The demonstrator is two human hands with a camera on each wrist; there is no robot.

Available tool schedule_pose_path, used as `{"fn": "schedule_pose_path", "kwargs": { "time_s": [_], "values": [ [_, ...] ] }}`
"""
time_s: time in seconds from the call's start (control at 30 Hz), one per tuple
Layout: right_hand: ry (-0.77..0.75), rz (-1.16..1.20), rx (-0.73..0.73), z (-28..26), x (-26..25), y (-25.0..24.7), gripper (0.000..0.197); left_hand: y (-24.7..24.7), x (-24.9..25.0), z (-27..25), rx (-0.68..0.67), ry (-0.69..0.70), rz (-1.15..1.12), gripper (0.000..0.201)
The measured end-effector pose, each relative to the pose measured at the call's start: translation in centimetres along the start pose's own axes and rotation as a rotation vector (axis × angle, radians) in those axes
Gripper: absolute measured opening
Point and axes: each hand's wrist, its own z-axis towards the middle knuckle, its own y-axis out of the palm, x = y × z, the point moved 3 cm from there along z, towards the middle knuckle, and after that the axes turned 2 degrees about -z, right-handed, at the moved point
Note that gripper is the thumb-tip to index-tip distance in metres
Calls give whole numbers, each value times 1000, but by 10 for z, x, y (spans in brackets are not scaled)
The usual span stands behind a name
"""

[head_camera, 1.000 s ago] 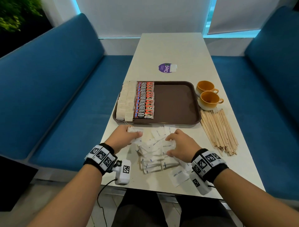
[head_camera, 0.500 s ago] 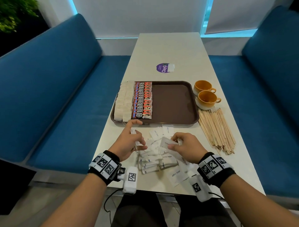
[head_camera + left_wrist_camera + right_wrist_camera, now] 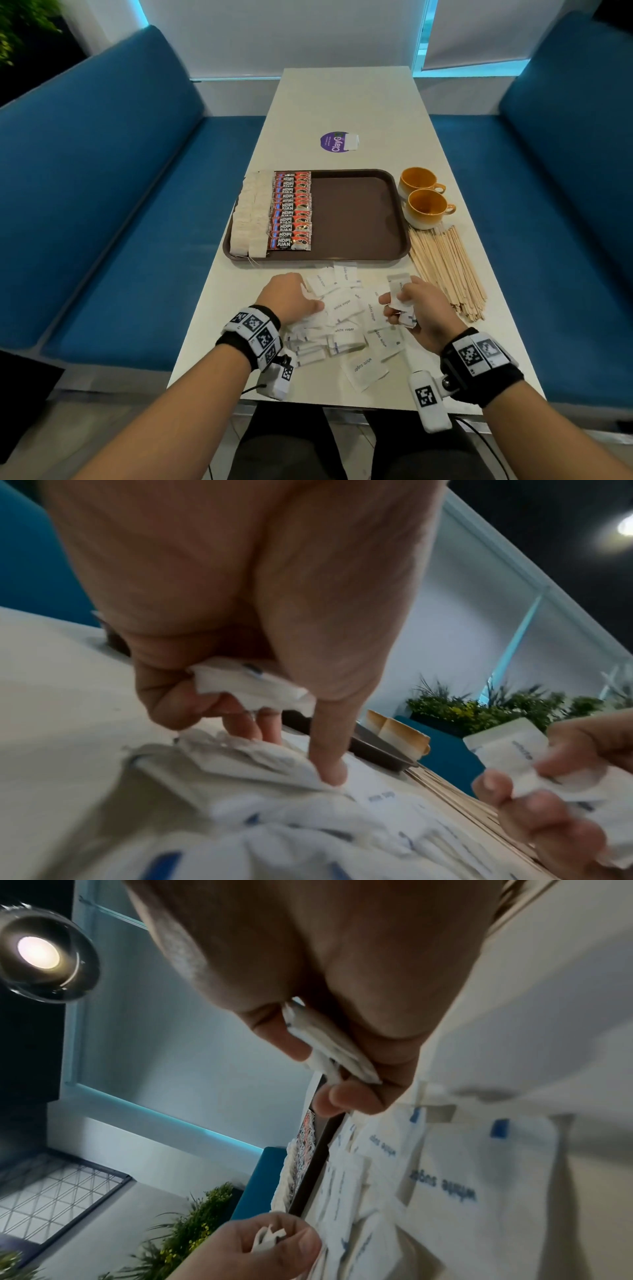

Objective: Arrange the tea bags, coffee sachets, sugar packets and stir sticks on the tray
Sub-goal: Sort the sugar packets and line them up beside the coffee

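Nearest on the worktop [image 3: 342, 102] lies a loose heap of sugar packets [image 3: 342, 329] printed "white sugar"; the left hand [image 3: 291, 298] has its grip clamped on a few packets while one finger presses the heap, and the right hand [image 3: 414, 308] pinches several more. To the right lie the stir sticks [image 3: 448, 270]. Beyond, the brown tray [image 3: 359, 212] carries tea bags [image 3: 250, 212] beside red "KOPI JUAN" coffee sachets [image 3: 291, 212], two orange cups [image 3: 424, 198] alongside, then a purple "ClayG" sticker [image 3: 334, 142]
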Motion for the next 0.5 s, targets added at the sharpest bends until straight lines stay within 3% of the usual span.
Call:
{"fn": "schedule_pose_path", "kwargs": {
  "time_s": [0.3, 0.4, 0.5],
  "values": [
    [-21, 41, -56, -4, 2, 0, 72, -7, 12, -1, -44, 17, -6, 26],
    [1, 92, -70, -1, 3, 0, 71, -10, 8, -3, -80, 5, -153, 22],
    [29, 152, -42, 3, 5, -1, 55, -16, -2, -8, -61, -33, -368, 23]
  ]
}}
